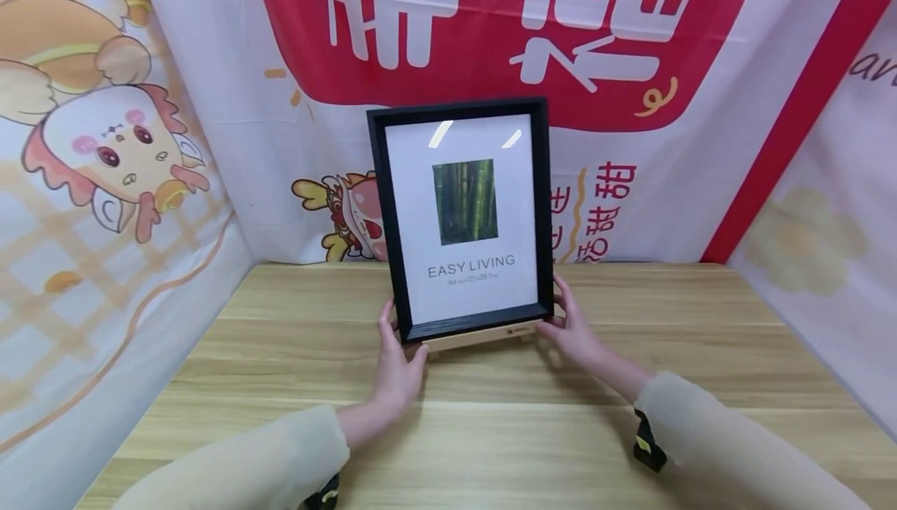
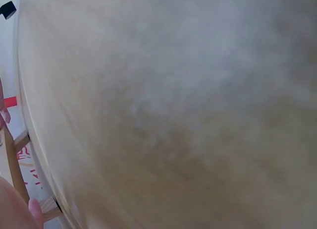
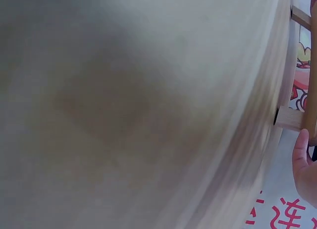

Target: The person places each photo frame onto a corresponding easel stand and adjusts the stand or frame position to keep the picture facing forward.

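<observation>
In the head view a black picture frame [image 1: 387, 206] stands tilted back on a small wooden easel stand [image 1: 476, 335]. Behind its glass is a white sheet with a bamboo picture and the words EASY LIVING. My left hand [image 1: 399, 374] grips the stand's left end, thumb in front, fingers reaching behind the frame's corner. At the other end my right hand [image 1: 575, 335] holds the stand, its thumb at the ledge and fingers along the frame's side. The wrist views show the stand's ledge [image 2: 11, 162] and a short wooden leg [image 3: 290, 118] only at their edges.
A wood-grain table [image 1: 490, 440] lies under the stand. Printed cloth hangs behind it, with a large red panel [image 1: 483, 82], and cartoon-printed cloth [image 1: 126, 144] covers the left side. More cloth [image 1: 806, 237] hangs on the right.
</observation>
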A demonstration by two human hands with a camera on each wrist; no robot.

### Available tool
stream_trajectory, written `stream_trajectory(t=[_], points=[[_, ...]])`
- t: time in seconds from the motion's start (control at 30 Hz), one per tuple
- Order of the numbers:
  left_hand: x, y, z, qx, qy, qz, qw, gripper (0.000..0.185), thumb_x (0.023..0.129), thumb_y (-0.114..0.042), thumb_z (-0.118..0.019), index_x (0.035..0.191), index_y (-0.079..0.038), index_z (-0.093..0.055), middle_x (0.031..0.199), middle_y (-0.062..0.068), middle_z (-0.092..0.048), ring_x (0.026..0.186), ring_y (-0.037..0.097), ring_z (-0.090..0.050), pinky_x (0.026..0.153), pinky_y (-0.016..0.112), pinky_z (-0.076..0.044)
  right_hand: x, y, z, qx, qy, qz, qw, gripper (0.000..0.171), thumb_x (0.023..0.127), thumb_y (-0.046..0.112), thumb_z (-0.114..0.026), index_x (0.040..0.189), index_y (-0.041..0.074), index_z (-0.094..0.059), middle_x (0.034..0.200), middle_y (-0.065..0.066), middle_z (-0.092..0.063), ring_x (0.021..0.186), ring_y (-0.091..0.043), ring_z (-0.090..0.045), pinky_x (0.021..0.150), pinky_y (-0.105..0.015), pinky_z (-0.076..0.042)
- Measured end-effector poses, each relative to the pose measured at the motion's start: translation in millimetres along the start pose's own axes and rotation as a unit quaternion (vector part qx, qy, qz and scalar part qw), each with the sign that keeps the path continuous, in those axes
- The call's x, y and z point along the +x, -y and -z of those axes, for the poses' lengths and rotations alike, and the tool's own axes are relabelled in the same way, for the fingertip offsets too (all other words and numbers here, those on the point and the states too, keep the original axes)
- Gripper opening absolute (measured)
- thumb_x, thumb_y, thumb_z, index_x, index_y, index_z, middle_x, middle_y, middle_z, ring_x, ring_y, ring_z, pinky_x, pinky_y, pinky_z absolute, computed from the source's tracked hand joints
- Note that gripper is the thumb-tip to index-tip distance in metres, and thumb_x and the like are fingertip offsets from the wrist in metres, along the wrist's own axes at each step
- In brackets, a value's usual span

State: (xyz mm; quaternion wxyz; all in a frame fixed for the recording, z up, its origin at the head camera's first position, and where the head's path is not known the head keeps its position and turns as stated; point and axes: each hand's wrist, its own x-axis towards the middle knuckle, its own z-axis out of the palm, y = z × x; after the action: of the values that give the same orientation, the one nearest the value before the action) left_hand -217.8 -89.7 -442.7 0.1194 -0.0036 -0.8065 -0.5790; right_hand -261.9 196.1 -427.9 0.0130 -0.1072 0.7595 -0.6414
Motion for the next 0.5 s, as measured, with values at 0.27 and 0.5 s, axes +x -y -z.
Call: stream_trajectory(t=[0.27,0.5], points=[[4.4,-3.2,-7.5,-0.038,0.040,0.023,0.9982,0.096,0.089,0.011,-0.058,0.153,-0.036,-0.004,0.143,0.024,-0.035,0.116,0.037,-0.054,0.067,0.036,-0.058,-15,-4,6,0.009,-0.035,0.012,0.999,0.093,0.085,-0.023,-0.052,0.156,0.013,-0.003,0.136,-0.033,-0.032,0.116,-0.053,-0.048,0.085,-0.027,-0.053],[9.7,-2.7,-8.7,-0.058,0.074,0.021,0.9953,0.098,0.090,0.010,-0.057,0.152,-0.043,-0.002,0.147,0.018,-0.032,0.111,0.033,-0.056,0.063,0.038,-0.058,-26,-5,9,-0.006,-0.049,0.001,0.999,0.094,0.087,-0.021,-0.052,0.156,0.017,-0.001,0.136,-0.033,-0.032,0.112,-0.050,-0.052,0.081,-0.025,-0.054]])
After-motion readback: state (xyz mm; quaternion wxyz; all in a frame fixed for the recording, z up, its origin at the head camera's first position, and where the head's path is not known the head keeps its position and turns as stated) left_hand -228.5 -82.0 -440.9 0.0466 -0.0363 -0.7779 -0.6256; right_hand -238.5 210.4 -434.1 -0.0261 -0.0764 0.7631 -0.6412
